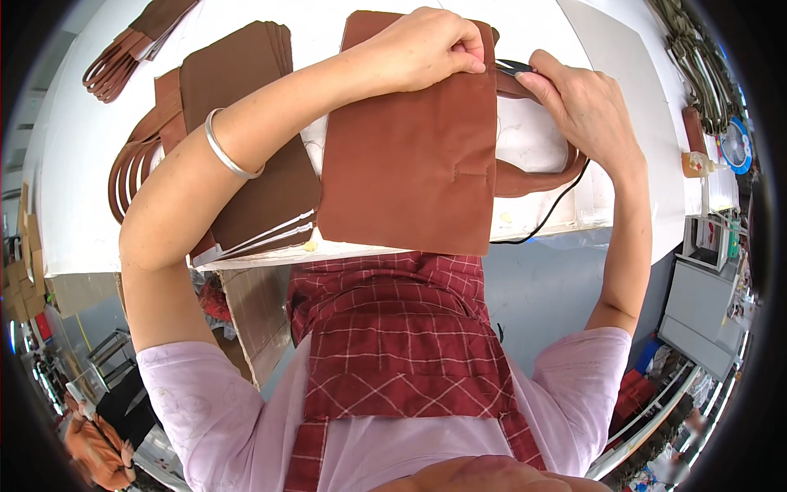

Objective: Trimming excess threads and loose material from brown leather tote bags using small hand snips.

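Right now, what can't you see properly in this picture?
In the head view:
Snips: handles hidden by the right hand's fingers.
Brown strap: ends hidden under the leather-like panel.
Top-left strap bundle: cut off by the upper edge.
Person in orange: too small to tell what they're doing.

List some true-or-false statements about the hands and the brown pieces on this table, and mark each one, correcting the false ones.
1. The left hand touches the reddish-brown panel near its upper right corner. True.
2. The right hand is empty. False: the right hand holds a small dark cutting tool.
3. A silver bangle circles the left arm. True.
4. The dark brown stack lies to the right of the reddish-brown panel. False: the dark brown stack lies to its left.
5. A brown strap extends beyond the panel's right edge. True.
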`<state>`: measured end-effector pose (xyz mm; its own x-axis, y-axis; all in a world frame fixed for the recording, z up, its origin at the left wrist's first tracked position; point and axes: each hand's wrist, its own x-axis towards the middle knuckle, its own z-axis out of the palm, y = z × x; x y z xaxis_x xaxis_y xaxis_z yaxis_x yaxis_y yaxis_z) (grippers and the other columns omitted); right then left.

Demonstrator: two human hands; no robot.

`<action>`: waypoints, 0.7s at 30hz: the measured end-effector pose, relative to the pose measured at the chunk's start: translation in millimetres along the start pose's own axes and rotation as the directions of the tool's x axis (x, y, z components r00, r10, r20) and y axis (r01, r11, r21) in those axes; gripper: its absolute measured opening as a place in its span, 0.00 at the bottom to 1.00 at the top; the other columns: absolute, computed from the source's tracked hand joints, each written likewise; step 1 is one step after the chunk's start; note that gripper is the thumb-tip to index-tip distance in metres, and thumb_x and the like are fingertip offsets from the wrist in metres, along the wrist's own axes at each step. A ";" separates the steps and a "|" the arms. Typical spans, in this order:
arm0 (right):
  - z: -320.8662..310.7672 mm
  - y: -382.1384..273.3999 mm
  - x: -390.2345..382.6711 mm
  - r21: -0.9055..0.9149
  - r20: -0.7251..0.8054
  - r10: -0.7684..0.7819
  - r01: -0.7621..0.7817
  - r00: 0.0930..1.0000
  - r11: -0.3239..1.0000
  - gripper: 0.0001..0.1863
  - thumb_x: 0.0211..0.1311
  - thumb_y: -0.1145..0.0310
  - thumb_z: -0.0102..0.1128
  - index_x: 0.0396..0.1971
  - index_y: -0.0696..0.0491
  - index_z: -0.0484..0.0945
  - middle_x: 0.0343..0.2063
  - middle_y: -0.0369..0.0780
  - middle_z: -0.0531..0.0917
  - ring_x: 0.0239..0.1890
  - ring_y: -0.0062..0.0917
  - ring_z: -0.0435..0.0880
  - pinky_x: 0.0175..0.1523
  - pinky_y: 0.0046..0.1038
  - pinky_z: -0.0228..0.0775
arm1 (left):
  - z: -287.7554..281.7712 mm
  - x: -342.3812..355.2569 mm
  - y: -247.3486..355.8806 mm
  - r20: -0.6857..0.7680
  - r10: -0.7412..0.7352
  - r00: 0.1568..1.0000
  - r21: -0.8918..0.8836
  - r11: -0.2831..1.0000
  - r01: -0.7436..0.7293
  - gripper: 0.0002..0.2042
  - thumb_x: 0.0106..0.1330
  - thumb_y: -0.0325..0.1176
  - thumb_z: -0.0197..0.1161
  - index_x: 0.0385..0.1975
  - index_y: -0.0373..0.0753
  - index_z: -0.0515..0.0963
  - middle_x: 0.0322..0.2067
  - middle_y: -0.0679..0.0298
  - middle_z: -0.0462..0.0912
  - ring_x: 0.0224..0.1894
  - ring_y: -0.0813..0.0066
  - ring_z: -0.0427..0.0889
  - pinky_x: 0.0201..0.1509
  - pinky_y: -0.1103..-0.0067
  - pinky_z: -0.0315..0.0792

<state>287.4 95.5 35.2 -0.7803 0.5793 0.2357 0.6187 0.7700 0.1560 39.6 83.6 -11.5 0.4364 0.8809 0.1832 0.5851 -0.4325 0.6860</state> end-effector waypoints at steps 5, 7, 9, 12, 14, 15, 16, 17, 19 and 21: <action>-1.4 0.2 3.6 -0.046 0.026 -0.040 0.041 0.999 0.998 0.20 0.75 0.51 0.52 0.29 0.51 0.76 0.13 0.42 0.77 0.19 0.39 0.80 0.26 0.36 0.71 | -1.2 1.9 7.7 0.041 -0.215 0.976 -0.333 0.918 0.216 0.09 0.73 0.35 0.63 0.37 0.35 0.82 0.31 0.66 0.83 0.35 0.81 0.78 0.43 0.81 0.73; -0.9 0.8 4.3 -0.050 0.028 -0.051 0.052 0.998 0.997 0.20 0.75 0.51 0.52 0.29 0.51 0.76 0.12 0.42 0.77 0.19 0.39 0.80 0.26 0.36 0.71 | -1.9 3.0 13.5 0.096 -0.298 0.950 -0.434 0.846 0.310 0.08 0.74 0.32 0.61 0.35 0.35 0.81 0.29 0.66 0.82 0.33 0.82 0.77 0.40 0.82 0.72; -0.9 0.0 5.7 -0.069 0.003 -0.086 0.086 0.996 0.994 0.20 0.74 0.51 0.52 0.28 0.51 0.75 0.12 0.42 0.76 0.19 0.39 0.80 0.26 0.36 0.71 | -0.5 3.1 13.7 0.124 -0.358 0.925 -0.478 0.796 0.372 0.08 0.73 0.32 0.62 0.33 0.36 0.82 0.28 0.69 0.81 0.32 0.83 0.75 0.41 0.82 0.71; -0.5 -3.2 7.3 -0.089 -0.012 -0.098 0.096 0.995 0.991 0.20 0.74 0.51 0.53 0.27 0.51 0.75 0.12 0.42 0.76 0.18 0.39 0.80 0.26 0.36 0.71 | 10.3 -0.8 -6.7 0.067 -0.289 0.955 -0.504 0.816 0.282 0.12 0.72 0.38 0.65 0.41 0.35 0.84 0.37 0.67 0.84 0.42 0.82 0.78 0.51 0.81 0.72; -0.8 -3.3 7.3 -0.090 -0.008 -0.094 0.093 0.996 0.992 0.20 0.74 0.51 0.53 0.27 0.51 0.75 0.12 0.42 0.76 0.18 0.39 0.80 0.26 0.36 0.71 | 10.4 -0.4 -6.0 0.074 -0.291 0.954 -0.516 0.808 0.286 0.11 0.72 0.38 0.64 0.41 0.35 0.84 0.37 0.68 0.84 0.43 0.83 0.78 0.52 0.82 0.71; -1.0 -3.3 7.2 -0.093 -0.005 -0.092 0.091 0.996 0.992 0.20 0.74 0.51 0.53 0.27 0.51 0.75 0.12 0.42 0.76 0.18 0.38 0.80 0.26 0.36 0.70 | 10.3 -0.3 -5.6 0.078 -0.293 0.953 -0.528 0.799 0.289 0.11 0.72 0.37 0.64 0.41 0.35 0.84 0.38 0.68 0.83 0.44 0.83 0.78 0.54 0.82 0.70; -0.7 -3.3 7.0 -0.092 -0.004 -0.092 0.091 0.996 0.992 0.20 0.74 0.51 0.53 0.27 0.51 0.75 0.12 0.42 0.76 0.18 0.38 0.80 0.26 0.36 0.70 | 10.4 -0.6 -5.3 0.079 -0.293 0.953 -0.528 0.799 0.289 0.11 0.72 0.37 0.64 0.41 0.35 0.84 0.38 0.68 0.83 0.44 0.83 0.78 0.54 0.82 0.70; -0.5 -3.4 6.9 -0.101 -0.003 -0.091 0.090 0.996 0.991 0.20 0.73 0.51 0.53 0.27 0.51 0.75 0.12 0.42 0.76 0.18 0.38 0.80 0.25 0.36 0.70 | 10.4 -1.1 -5.0 0.076 -0.291 0.954 -0.529 0.799 0.286 0.11 0.72 0.37 0.64 0.42 0.35 0.84 0.38 0.68 0.83 0.44 0.83 0.78 0.54 0.83 0.70; -0.6 -3.7 7.0 -0.109 -0.002 -0.091 0.090 0.996 0.990 0.20 0.73 0.51 0.53 0.26 0.51 0.75 0.11 0.42 0.76 0.18 0.38 0.80 0.25 0.35 0.70 | 10.0 -1.4 -4.6 0.073 -0.289 0.955 -0.531 0.799 0.282 0.11 0.72 0.37 0.64 0.42 0.35 0.83 0.38 0.68 0.83 0.44 0.83 0.78 0.54 0.83 0.71; -1.3 -3.8 7.4 -0.124 -0.011 -0.096 0.094 0.995 0.988 0.20 0.73 0.51 0.54 0.26 0.51 0.75 0.11 0.41 0.75 0.17 0.37 0.80 0.24 0.35 0.70 | 9.4 -1.4 -4.4 0.077 -0.283 0.956 -0.523 0.805 0.281 0.11 0.72 0.38 0.64 0.42 0.36 0.83 0.38 0.68 0.83 0.44 0.83 0.78 0.52 0.82 0.71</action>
<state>279.4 96.5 37.6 -0.8353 0.4996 0.2296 0.5489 0.7820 0.2952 42.8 82.5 -21.4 0.3042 0.9497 -0.0736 0.2362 -0.0003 0.9717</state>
